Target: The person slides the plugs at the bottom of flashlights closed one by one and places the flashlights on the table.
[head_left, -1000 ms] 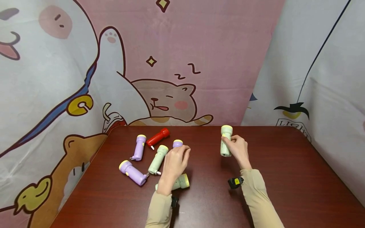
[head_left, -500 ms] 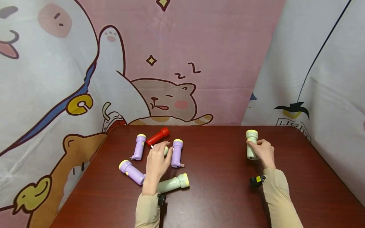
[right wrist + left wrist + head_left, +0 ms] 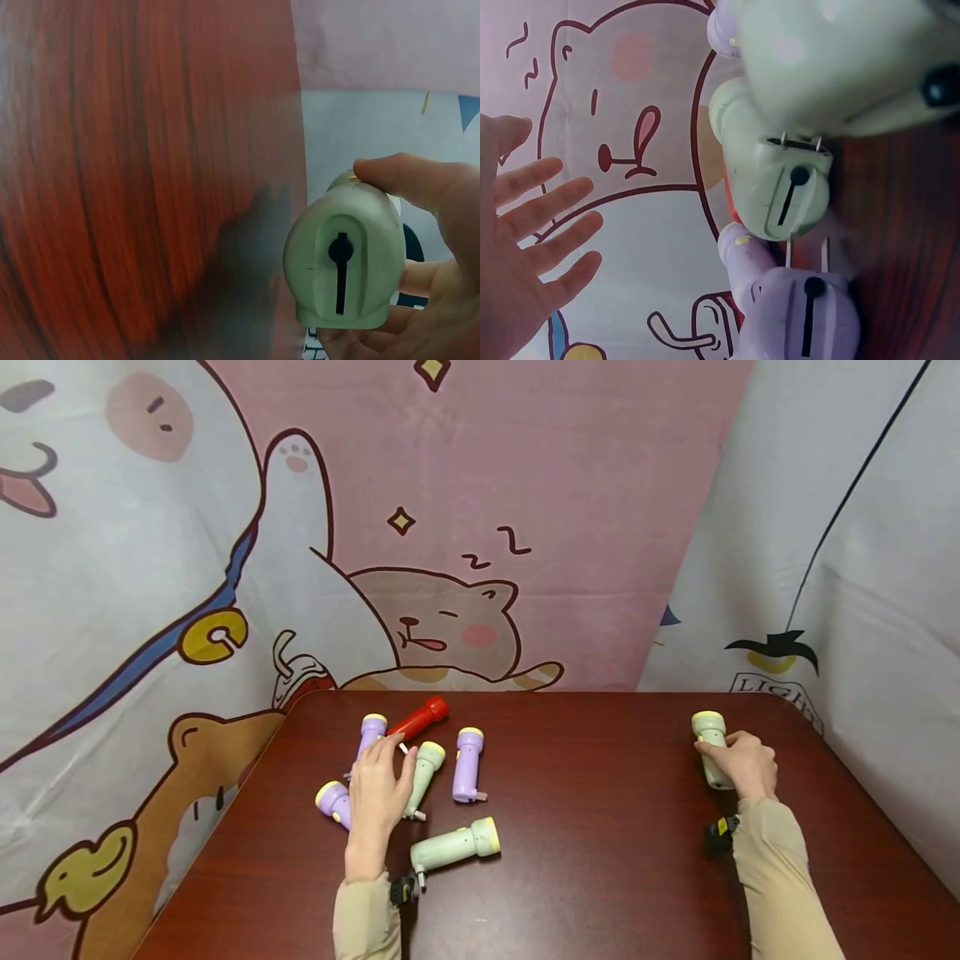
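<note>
My right hand (image 3: 746,766) grips a pale green flashlight (image 3: 708,739) with a yellow rim at the table's right side; the right wrist view shows thumb and fingers around its body (image 3: 345,255). My left hand (image 3: 380,785) holds nothing, its fingers spread in the left wrist view. In the head view it hovers over the left group, partly covering two purple flashlights, one at the back (image 3: 372,727) and one in front (image 3: 330,802). Just right of it lies a green flashlight (image 3: 426,772), and nearer me another green flashlight (image 3: 453,847) with its plug prongs out.
A red flashlight (image 3: 420,718) lies at the back of the group. Another purple flashlight (image 3: 468,764) lies to the right of the green one. The dark wooden table (image 3: 585,827) ends at a back edge before a cartoon-printed cloth (image 3: 585,527).
My right hand has carried the green flashlight to the right and lower toward the table. My left hand has moved left across the group, uncovering the right purple flashlight and both green ones.
</note>
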### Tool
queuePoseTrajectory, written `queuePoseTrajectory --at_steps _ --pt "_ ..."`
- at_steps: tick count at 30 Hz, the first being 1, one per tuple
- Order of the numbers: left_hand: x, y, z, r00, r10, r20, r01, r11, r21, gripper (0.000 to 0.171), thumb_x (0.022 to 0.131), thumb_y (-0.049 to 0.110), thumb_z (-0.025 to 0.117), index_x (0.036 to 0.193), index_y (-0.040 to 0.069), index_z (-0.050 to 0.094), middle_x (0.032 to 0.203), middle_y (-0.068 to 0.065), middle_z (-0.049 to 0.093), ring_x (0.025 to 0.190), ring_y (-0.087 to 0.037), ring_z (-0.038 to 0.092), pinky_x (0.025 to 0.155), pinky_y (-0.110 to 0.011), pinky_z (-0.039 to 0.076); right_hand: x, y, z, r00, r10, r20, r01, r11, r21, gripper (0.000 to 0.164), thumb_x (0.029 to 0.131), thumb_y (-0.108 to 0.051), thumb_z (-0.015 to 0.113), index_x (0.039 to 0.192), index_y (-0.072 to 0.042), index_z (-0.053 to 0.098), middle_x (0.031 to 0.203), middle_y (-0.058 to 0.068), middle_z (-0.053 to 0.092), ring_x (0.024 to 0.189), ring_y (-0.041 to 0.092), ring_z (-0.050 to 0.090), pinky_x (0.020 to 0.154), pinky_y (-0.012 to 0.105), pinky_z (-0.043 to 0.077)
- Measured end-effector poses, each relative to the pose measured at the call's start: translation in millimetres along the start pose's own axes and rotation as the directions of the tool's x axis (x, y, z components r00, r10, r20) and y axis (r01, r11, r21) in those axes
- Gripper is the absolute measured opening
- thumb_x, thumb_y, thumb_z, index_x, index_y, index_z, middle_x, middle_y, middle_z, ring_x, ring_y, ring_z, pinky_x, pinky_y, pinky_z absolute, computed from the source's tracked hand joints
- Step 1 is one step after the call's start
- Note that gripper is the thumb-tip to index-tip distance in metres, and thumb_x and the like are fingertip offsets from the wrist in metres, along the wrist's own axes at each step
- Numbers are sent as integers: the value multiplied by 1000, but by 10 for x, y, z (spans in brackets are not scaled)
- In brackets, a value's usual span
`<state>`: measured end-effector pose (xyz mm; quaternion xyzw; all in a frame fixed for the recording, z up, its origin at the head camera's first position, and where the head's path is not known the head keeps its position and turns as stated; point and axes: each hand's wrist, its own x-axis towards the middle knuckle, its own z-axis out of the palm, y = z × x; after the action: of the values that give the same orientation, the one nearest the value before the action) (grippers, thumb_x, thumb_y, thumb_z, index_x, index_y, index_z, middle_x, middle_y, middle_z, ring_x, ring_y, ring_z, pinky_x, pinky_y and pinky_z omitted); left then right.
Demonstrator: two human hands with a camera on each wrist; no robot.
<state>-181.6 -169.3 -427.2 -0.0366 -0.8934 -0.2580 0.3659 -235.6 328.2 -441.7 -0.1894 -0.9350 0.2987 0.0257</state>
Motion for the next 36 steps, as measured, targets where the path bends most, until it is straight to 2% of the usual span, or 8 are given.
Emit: queuePoseTrajectory --at_steps 4,12,23,31,36 --pt "-1 -17 -13 1000 -20 6 20 1000 -2 30 88 24 65 109 3 66 110 -18 68 107 -39 60 83 -52 45 31 71 -49 999 -16 28 17 999 -34 71 86 -47 60 123 11 48 117 37 52 91 46 54 62 43 44" --pt "-7 -47 -2 999 -37 2 37 999 -4 29 87 21 67 109 3 66 109 -18 68 106 -38 60 84 -53 46 69 164 -37 995 -58 85 65 995 -72 72 84 -46 63 120 14 50 117 37 53 92 45 54 64 42 44" --pt "-4 -50 -4 999 -31 -16 31 1000 -1 28 87 20 66 109 2 66 106 -18 69 103 -38 61 82 -53 46 65 165 -38 990 -25 140 40 993 -110 79 86 -51 57 125 16 43 121 40 48 94 46 54 65 46 45" --pt "-5 -53 -22 999 -29 -19 29 1000 -4 27 87 20 66 108 3 66 105 -18 69 102 -39 61 80 -53 46 6 67 -12 996 -13 93 26 990 -140 74 85 -52 59 117 14 46 109 38 53 84 43 55 61 49 42" --pt "-4 -57 -25 999 -30 -21 30 1000 -1 26 87 20 66 108 3 66 105 -18 69 101 -39 61 79 -52 46 -28 -76 72 999 -25 -22 21 990 -140 67 85 -46 60 113 13 47 105 37 50 89 49 52 63 55 43"
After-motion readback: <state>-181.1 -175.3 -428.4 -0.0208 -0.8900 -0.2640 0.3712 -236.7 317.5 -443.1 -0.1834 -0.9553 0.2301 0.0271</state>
